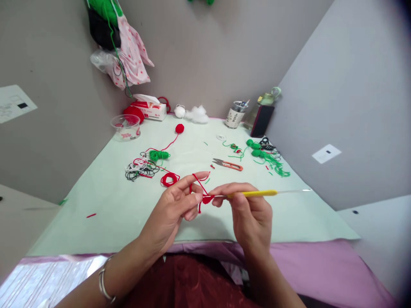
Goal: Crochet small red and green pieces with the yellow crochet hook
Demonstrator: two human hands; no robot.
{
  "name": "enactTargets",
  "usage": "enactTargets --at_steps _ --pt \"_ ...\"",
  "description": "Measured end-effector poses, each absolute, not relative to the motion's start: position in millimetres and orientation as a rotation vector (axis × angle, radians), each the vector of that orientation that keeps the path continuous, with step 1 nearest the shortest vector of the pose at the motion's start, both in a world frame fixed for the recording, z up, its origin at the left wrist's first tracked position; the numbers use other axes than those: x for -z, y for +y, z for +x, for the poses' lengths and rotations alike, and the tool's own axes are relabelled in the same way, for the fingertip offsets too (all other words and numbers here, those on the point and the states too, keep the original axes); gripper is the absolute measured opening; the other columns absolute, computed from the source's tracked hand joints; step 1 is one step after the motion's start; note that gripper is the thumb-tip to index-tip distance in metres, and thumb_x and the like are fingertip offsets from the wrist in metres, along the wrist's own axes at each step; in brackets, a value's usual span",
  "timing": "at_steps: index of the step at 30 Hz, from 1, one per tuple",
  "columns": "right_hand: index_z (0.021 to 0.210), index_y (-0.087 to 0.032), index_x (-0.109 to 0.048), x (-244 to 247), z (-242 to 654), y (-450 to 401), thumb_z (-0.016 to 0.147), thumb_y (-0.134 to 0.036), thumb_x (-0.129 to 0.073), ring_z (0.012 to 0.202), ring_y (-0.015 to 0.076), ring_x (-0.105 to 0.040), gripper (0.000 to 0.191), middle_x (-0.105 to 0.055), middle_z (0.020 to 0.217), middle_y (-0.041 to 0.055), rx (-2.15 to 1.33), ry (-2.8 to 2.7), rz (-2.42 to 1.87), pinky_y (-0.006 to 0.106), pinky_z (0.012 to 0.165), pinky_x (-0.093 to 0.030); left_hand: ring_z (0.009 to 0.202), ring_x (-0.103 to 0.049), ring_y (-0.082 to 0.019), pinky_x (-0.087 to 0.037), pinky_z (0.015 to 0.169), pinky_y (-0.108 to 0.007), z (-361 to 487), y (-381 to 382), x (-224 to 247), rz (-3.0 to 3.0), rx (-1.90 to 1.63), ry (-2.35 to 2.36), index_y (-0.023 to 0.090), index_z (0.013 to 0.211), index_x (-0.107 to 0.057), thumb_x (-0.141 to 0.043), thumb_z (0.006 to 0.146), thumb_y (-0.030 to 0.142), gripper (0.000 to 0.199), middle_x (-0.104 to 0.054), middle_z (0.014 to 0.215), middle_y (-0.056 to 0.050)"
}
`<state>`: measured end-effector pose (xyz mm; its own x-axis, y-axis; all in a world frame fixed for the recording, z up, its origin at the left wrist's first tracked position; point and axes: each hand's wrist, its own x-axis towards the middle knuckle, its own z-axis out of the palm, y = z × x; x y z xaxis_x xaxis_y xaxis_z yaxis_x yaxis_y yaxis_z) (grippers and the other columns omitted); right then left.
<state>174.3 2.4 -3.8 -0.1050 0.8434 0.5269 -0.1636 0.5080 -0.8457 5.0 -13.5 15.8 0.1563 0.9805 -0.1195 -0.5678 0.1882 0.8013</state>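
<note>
My left hand (175,207) pinches a small red crochet piece (208,199) between thumb and fingers, with red yarn (201,184) running up over its raised index finger. My right hand (252,209) grips a crochet hook (260,193) by its yellow handle. The hook's thin metal tip meets the red piece, and its other metal end points right. A short red tail hangs below the piece. Behind my left hand lies a loose coil of red yarn (169,179), whose strand leads back towards a small red ball (179,128).
Orange-handled thread snips (228,164) lie beyond my right hand. Green yarn pieces (271,160) spread at right, near a phone (262,121), a bottle (266,99) and a pen can (236,114). Tangled yarn (141,167), a plastic tub (126,127) and a tissue box (150,109) stand left.
</note>
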Motion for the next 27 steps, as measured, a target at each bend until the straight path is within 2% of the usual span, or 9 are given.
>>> enactTargets --at_steps 3,8,12,17,22,24,27 --pt "0.111 -0.026 -0.077 0.7 175.7 -2.1 0.109 -0.019 -0.055 0.079 0.0149 -0.074 0.023 -0.081 0.099 0.0023 -0.765 -1.55 -0.666 0.03 0.073 -0.061 0.054 -0.042 -0.003 -0.032 0.054 -0.021 3.8 -14.8 -14.9 0.751 -1.279 0.797 0.026 0.121 -0.083 -0.087 0.084 0.027 0.037 -0.058 0.077 0.004" --pt "0.118 -0.021 -0.073 -0.6 178.3 -7.4 0.105 -0.011 -0.056 0.095 0.0192 -0.078 0.023 -0.082 0.104 0.0078 -0.408 -1.8 -0.62 0.034 0.081 -0.064 0.061 -0.045 -0.007 -0.035 0.053 -0.021 4.7 -17.6 -7.5 0.867 -1.341 0.89 0.028 0.127 -0.081 -0.085 0.088 0.03 0.039 -0.061 0.083 0.002" --pt "0.12 -0.02 -0.072 1.9 178.1 -8.2 0.105 -0.014 -0.058 0.096 0.0215 -0.08 0.022 -0.082 0.109 0.0129 -0.177 -1.874 -0.604 0.033 0.076 -0.066 0.064 -0.047 -0.007 -0.04 0.058 -0.019 7.3 -19.0 -1.5 0.941 -1.35 0.926 0.034 0.126 -0.081 -0.085 0.09 0.031 0.036 -0.062 0.086 0.003" --pt "0.126 -0.022 -0.072 8.6 176.9 -9.7 0.104 -0.012 -0.058 0.096 0.0203 -0.078 0.028 -0.08 0.11 0.0111 -0.128 -1.859 -0.631 0.032 0.077 -0.066 0.064 -0.046 -0.007 -0.039 0.058 -0.018 11.4 -19.1 -1.9 0.897 -1.355 0.898 0.033 0.123 -0.082 -0.09 0.085 0.027 0.039 -0.063 0.083 0.004" --pt "0.137 -0.029 -0.073 23.5 178.6 -10.3 0.098 -0.007 -0.066 0.097 0.0222 -0.076 0.045 -0.076 0.108 0.008 0.185 -1.906 -0.738 0.033 0.08 -0.066 0.063 -0.046 -0.006 -0.036 0.055 -0.017 15.2 -20.6 -6.6 0.776 -1.382 0.851 0.027 0.127 -0.079 -0.093 0.08 0.025 0.05 -0.065 0.083 0.003" --pt "0.138 -0.032 -0.072 24.4 177.9 -10.1 0.099 -0.008 -0.064 0.094 0.0223 -0.076 0.047 -0.076 0.106 0.0068 0.165 -1.912 -0.719 0.034 0.077 -0.066 0.055 -0.037 -0.004 -0.031 0.05 -0.018 14.9 -20.0 -9.5 0.685 -1.301 0.781 0.023 0.128 -0.079 -0.093 0.079 0.028 0.051 -0.062 0.079 0.003" --pt "0.129 -0.031 -0.075 16.3 175.1 -9.7 0.102 -0.01 -0.061 0.088 0.0205 -0.075 0.037 -0.076 0.098 0.0049 -0.131 -1.779 -0.709 0.034 0.073 -0.063 0.048 -0.025 0.0 -0.024 0.046 -0.018 11.8 -17.6 -14.3 0.578 -1.209 0.735 0.018 0.123 -0.08 -0.092 0.078 0.027 0.047 -0.057 0.074 0.005"
